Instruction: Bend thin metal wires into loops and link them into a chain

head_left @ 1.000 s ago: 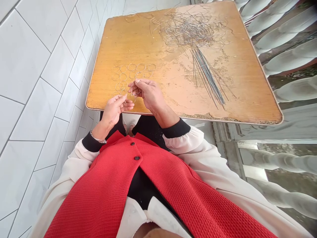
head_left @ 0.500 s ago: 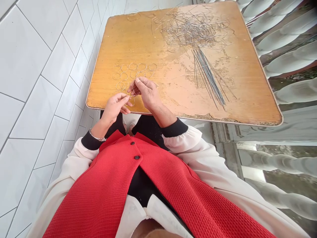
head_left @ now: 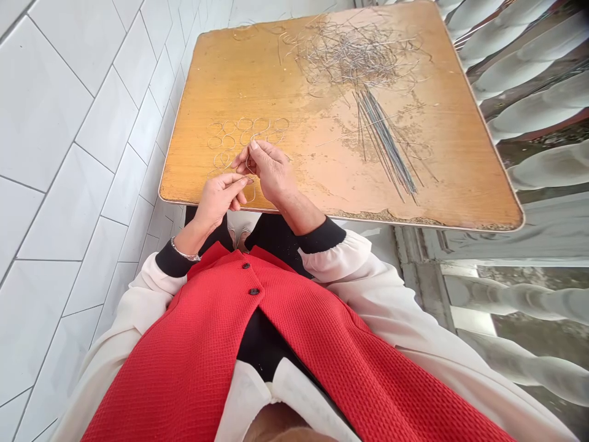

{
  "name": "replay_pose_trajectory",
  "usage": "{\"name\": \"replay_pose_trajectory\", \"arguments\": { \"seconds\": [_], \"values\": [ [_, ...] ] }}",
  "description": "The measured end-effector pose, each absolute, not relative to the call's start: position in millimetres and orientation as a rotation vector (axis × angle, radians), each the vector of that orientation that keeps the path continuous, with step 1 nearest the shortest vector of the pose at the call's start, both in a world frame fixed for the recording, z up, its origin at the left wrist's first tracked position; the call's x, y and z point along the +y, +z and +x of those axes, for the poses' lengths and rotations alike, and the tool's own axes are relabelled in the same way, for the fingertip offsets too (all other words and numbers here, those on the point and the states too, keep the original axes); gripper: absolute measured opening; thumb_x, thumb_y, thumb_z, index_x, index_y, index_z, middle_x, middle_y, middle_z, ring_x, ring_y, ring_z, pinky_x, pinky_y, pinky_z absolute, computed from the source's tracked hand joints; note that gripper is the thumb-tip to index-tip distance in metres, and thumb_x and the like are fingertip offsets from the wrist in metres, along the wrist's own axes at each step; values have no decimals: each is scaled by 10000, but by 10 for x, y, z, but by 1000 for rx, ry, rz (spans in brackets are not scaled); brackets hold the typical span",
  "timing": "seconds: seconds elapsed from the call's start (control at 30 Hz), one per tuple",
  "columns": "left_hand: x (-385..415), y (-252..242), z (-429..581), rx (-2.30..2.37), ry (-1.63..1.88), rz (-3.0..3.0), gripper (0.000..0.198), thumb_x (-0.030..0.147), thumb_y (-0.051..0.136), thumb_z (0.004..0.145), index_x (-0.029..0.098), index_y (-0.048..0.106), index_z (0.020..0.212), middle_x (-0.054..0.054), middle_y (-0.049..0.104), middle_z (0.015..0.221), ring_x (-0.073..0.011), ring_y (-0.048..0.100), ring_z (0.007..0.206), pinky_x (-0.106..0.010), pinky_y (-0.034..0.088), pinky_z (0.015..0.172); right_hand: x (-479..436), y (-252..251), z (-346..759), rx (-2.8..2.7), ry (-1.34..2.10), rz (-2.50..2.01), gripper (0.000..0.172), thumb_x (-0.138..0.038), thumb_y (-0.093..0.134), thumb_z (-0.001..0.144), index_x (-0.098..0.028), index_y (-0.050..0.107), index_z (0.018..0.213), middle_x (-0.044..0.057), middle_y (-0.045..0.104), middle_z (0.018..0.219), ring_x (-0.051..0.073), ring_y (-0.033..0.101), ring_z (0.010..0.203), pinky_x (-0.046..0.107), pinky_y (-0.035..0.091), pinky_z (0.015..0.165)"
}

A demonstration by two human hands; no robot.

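Observation:
Over the table's near left part, my left hand (head_left: 219, 197) pinches a thin wire between thumb and index finger. My right hand (head_left: 271, 167) is closed on a curved stretch of wire (head_left: 249, 163) just beyond it. The two hands are almost touching. Whether both hold one and the same wire I cannot tell. Several thin wire rings (head_left: 229, 142) lie in rows on the wooden table (head_left: 239, 67), just beyond my fingers. Part of the rings is hidden behind my hands.
A tangled heap of wire (head_left: 363, 52) covers the far middle of the table. A bundle of straight grey wires (head_left: 386, 144) lies nearer, with a few loose strands across it. White tiled wall (head_left: 55, 153) stands on the left, a white balustrade (head_left: 538, 110) on the right.
My left hand has moved slightly right, closer to my right hand. The right hand stays nearly in place, still gripping wire.

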State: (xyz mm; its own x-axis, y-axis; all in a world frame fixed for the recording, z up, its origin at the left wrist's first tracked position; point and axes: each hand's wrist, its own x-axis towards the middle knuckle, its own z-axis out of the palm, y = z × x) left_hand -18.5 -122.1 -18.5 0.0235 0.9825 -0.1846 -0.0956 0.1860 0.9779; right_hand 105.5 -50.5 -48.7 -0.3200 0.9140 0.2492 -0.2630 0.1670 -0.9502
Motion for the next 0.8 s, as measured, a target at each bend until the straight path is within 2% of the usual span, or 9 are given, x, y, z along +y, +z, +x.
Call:
{"name": "replay_pose_trajectory", "arguments": {
  "seconds": [0.17, 0.3, 0.43, 0.53, 0.6, 0.7, 0.8],
  "values": [
    [-1225, -180, -157, 1244, 1128, 1021, 201, 99, 627, 968, 132, 723, 794, 80, 565, 445, 1, 420, 315, -124, 292, 373, -583, -400, 1005, -1337, 1405, -631, 314, -475, 557, 996, -244, 565, 784, 48, 710, 815, 132, 586, 665, 301, 480, 646],
    [-1246, -176, -141, 1265, 1182, 978, 175, 87, 621, 966, 144, 687, 814, 90, 567, 466, -4, 452, 338, -120, 328, 392, -631, -361, 989, -1316, 1386, -646, 277, -380, 456, 1035, -247, 542, 808, 54, 726, 838, 143, 613, 713, 302, 519, 721],
    [-1255, -195, -163, 1244, 1234, 975, 156, 114, 599, 987, 162, 616, 839, 95, 582, 488, -20, 482, 358, -131, 358, 409, -625, -374, 1042, -1335, 1428, -687, 255, -481, 507, 1009, -260, 626, 960, 46, 756, 956, 175, 668, 824, 329, 561, 800],
    [-1251, -213, -193, 1248, 1251, 991, 184, 149, 623, 982, 172, 571, 807, 92, 595, 504, -20, 502, 370, -130, 377, 425, -593, -396, 1124, -1349, 1412, -744, 370, -591, 629, 923, -247, 701, 1036, 37, 752, 960, 160, 672, 831, 294, 561, 755],
    [-1248, -228, -207, 1258, 1241, 1008, 201, 165, 643, 973, 173, 565, 789, 91, 596, 506, -18, 503, 372, -128, 375, 425, -569, -409, 1166, -1363, 1370, -779, 378, -589, 719, 858, -220, 728, 944, 27, 734, 886, 130, 636, 755, 257, 536, 687],
    [-1245, -260, -213, 1266, 1233, 1040, 199, 156, 634, 973, 173, 573, 784, 94, 591, 498, -18, 501, 372, -125, 370, 420, -540, -425, 1182, -1376, 1318, -828, 324, -491, 825, 785, -197, 695, 741, 3, 674, 732, 97, 536, 630, 233, 476, 590],
    [-1235, -291, -208, 1269, 1242, 1067, 203, 148, 617, 976, 178, 569, 781, 98, 586, 496, -21, 506, 376, -126, 374, 422, -534, -433, 1158, -1368, 1321, -849, 297, -414, 852, 757, -192, 675, 670, -16, 626, 658, 87, 484, 588, 231, 442, 556]
  ]
}}
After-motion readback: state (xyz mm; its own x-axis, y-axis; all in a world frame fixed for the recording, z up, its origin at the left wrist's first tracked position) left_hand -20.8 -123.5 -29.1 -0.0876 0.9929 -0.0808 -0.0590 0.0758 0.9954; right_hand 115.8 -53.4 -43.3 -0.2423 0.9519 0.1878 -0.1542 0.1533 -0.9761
